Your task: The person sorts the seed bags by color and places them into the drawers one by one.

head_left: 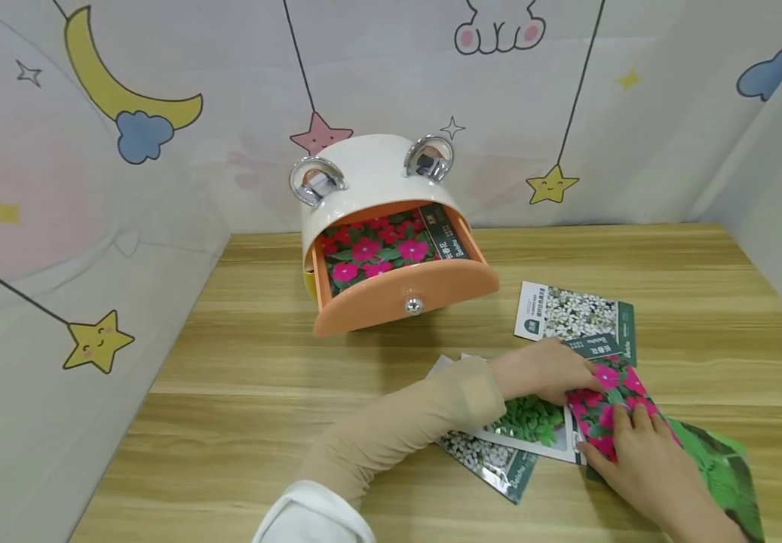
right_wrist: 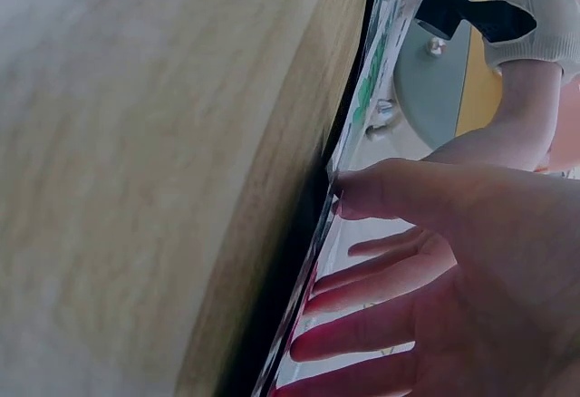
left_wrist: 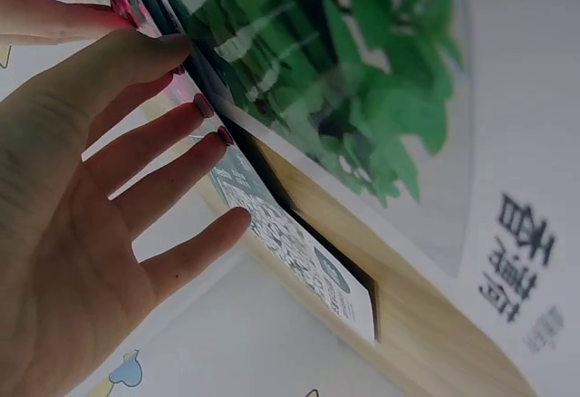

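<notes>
A seed packet with pink flowers [head_left: 624, 377] lies over other packets at the right of the table. Coming across from the left, my left hand [head_left: 547, 369] touches its left side with fingers extended and spread. My right hand [head_left: 655, 460] rests its fingers on the same packet from the near side, thumb at the packet's edge. Beneath the left wrist is a packet picturing green leaves [head_left: 533, 422], seen large in the left wrist view. A white-flower packet [head_left: 482, 456] sits partly under that one. Another green packet [head_left: 719, 460] shows beyond the right hand.
A white storage box [head_left: 370, 166] with two shiny round ears stands at the back. Its orange drawer [head_left: 404, 294] is pulled out and holds a pink-flower packet [head_left: 377, 249]. Another white-flower packet [head_left: 577, 313] lies behind the hands. Patterned cloth walls [head_left: 391, 68] enclose the wooden table [head_left: 241, 422].
</notes>
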Demonstrator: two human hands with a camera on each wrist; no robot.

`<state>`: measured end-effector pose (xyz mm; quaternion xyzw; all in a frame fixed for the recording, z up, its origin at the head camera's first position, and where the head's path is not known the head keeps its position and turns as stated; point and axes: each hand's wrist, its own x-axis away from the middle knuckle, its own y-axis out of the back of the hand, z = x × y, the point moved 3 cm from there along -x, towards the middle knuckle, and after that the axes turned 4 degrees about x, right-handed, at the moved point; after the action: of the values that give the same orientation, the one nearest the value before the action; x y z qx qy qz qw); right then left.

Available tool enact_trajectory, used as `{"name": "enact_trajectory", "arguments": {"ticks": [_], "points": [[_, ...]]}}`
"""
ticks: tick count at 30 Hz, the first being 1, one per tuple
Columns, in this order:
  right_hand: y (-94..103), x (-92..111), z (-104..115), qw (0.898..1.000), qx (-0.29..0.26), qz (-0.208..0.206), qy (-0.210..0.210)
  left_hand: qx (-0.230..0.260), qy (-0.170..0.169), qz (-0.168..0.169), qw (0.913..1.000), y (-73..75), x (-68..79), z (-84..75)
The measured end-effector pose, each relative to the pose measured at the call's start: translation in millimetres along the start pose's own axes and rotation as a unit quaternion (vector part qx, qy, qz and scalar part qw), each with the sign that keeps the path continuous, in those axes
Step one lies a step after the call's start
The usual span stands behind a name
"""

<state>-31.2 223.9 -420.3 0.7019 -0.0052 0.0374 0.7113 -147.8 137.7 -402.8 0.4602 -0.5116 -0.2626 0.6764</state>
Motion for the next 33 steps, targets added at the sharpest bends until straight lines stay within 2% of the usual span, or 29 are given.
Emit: {"name": "enact_trajectory", "arguments": {"ticks": [5, 8, 14, 17, 19, 24, 29, 33], "points": [[4.2, 0, 1, 1.0, 0.004, -0.019, 0.01, -0.008, -0.018, -0.012, 0.9997, -0.4, 2.7, 3.0], [5.5, 0, 0, 1.0, 0.004, -0.008, 0.009, -0.008, -0.025, -0.017, 0.9995, 0.2, 4.2, 4.3], [5.5, -1, -3, 1.0, 0.001, 0.021, -0.004, 0.003, -0.024, -0.004, 0.9997, -0.8, 4.7, 5.5], [6.9, 0, -1, 1.0, -0.008, 0.019, -0.01, 0.015, -0.027, -0.006, 0.9995, -1.2, 7.1, 6.6], [8.8, 2, 0, 1.0, -0.016, 0.013, -0.011, 0.024, -0.028, -0.009, 0.9993, -1.3, 9.3, 7.7], [14.4, 7, 5, 0.999, -0.033, -0.031, 0.001, 0.041, -0.03, -0.019, 0.9985, -3.1, 12.4, 10.4], [19.8, 13, 8, 0.996, -0.036, -0.084, 0.02, 0.032, -0.035, -0.039, 0.9981, -5.4, 12.8, 10.8], [24.0, 17, 8, 0.997, -0.016, -0.077, 0.023, 0.021, -0.042, -0.062, 0.997, -4.8, 13.7, 9.9]]}}
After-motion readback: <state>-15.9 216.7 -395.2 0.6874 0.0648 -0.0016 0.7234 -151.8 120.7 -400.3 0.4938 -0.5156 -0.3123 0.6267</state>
